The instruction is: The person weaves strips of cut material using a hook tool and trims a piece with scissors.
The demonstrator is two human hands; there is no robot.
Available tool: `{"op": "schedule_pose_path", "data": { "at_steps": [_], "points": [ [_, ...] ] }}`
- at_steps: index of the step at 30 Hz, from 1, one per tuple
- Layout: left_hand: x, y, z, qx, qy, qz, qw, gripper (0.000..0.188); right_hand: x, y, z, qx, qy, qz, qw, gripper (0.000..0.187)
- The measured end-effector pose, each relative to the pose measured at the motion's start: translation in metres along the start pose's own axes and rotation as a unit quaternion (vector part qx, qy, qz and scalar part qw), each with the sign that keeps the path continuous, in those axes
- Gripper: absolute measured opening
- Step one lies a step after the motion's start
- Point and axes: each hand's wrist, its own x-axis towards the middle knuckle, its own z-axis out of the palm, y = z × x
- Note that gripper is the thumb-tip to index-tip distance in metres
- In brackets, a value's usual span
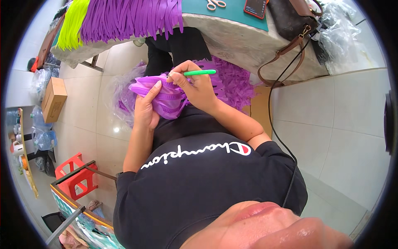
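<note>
A bundle of soft, translucent purple pieces with ribbed bands (166, 101) rests over my lap. My left hand (146, 111) is closed round its left side, thumb lying on top. Between the thumb and fingers of my right hand (198, 89) is pinched a slim green-handled tool (200, 72). Its thin metal tip points left, at the upper edge of the purple bundle; whether it touches cannot be made out. The tip is too small to tell its kind.
Rows of purple strips (130, 20) and yellow-green strips (72, 27) hang over the table edge. Scissors (216, 4), a phone (254, 8) and a brown bag (290, 20) lie there too. Loose purple strips (236, 85) heap below. At left stand a cardboard box (54, 99) and red stool (78, 178).
</note>
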Motion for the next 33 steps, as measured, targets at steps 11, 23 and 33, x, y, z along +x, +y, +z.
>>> {"op": "schedule_pose_path", "data": {
  "at_steps": [11, 23, 33],
  "points": [
    [-0.003, 0.002, 0.003, 0.022, -0.007, 0.011, 1.000, 0.031, 0.002, -0.003, 0.001, -0.034, -0.007, -0.053, 0.998, 0.013],
    [-0.003, 0.001, 0.003, 0.035, -0.006, 0.033, 0.999, 0.028, 0.001, -0.002, 0.000, -0.020, 0.015, -0.050, 0.998, 0.011],
    [-0.007, 0.003, 0.003, 0.044, -0.019, 0.033, 0.998, 0.030, 0.002, 0.000, 0.001, -0.033, 0.026, -0.036, 0.998, 0.013]
  ]
}}
